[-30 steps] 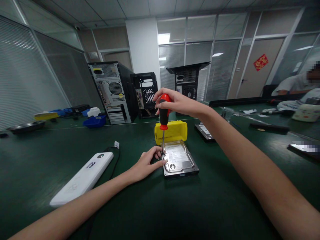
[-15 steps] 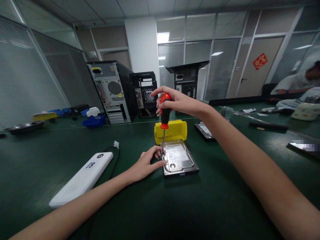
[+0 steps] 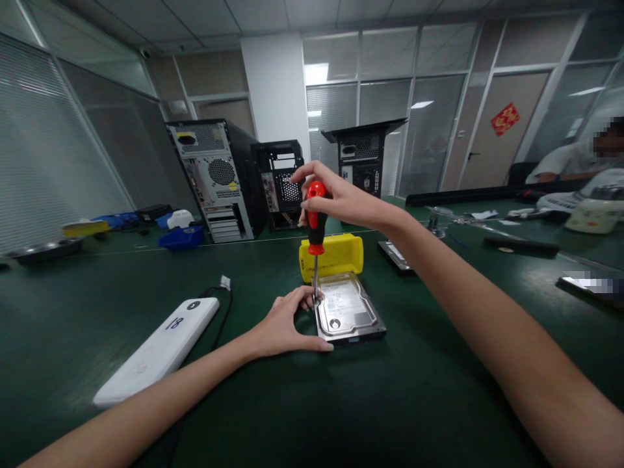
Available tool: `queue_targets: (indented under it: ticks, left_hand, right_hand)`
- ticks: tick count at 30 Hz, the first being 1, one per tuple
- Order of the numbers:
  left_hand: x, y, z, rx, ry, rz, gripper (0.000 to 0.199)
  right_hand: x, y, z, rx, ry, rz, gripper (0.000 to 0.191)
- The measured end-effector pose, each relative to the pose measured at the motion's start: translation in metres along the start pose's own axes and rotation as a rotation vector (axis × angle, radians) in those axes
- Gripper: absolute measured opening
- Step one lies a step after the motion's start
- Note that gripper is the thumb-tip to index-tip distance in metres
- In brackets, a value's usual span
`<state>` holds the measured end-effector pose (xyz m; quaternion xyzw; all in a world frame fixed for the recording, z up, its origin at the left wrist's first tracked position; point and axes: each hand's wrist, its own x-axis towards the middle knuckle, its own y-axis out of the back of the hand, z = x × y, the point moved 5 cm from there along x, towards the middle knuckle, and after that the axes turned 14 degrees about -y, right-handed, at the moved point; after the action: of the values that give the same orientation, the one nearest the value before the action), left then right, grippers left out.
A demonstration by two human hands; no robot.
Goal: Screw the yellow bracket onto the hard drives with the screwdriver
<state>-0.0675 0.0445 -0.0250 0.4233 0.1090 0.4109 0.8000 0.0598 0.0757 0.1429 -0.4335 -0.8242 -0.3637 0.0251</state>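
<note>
A silver hard drive [image 3: 347, 309] lies label side up on the dark green table. My left hand [image 3: 283, 325] steadies it from the left, its thumb along the front corner and its fingertips at the left edge by the screwdriver tip. Above the drive, my right hand [image 3: 336, 198] grips the red and black handle of a screwdriver [image 3: 316, 227]. The shaft points almost straight down, with its tip at the drive's left edge. Whatever the tip touches is too small to make out. A yellow plastic bin [image 3: 336, 257] rests on its side right behind the drive.
On the left lies a white power bank [image 3: 160, 351] with a black cable. Several computer cases, one a black tower [image 3: 219, 182], stand at the back. A second hard drive [image 3: 396, 257] is partly behind my right forearm. A person [image 3: 568, 159] sits at the far right.
My left thumb has slid from the top of the hard drive down to its front edge. My right fingers have shifted on the screwdriver handle, which has moved slightly left.
</note>
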Motion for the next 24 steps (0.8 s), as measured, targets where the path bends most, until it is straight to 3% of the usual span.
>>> queue_targets:
  ticks: [6,17,24]
  left_hand:
    - [-0.001,0.000,-0.001,-0.006,-0.004,-0.001,0.081]
    - [0.000,0.000,0.001,0.004,-0.024,0.006,0.080]
    - [0.000,0.000,0.001,0.014,-0.040,0.014,0.079]
  right_hand:
    - [0.008,-0.004,0.016,0.307,-0.159,-0.004,0.047]
    - [0.008,0.000,0.021,0.577,-0.173,-0.157,0.029]
    - [0.014,-0.008,0.026,0.596,-0.202,-0.064,0.034]
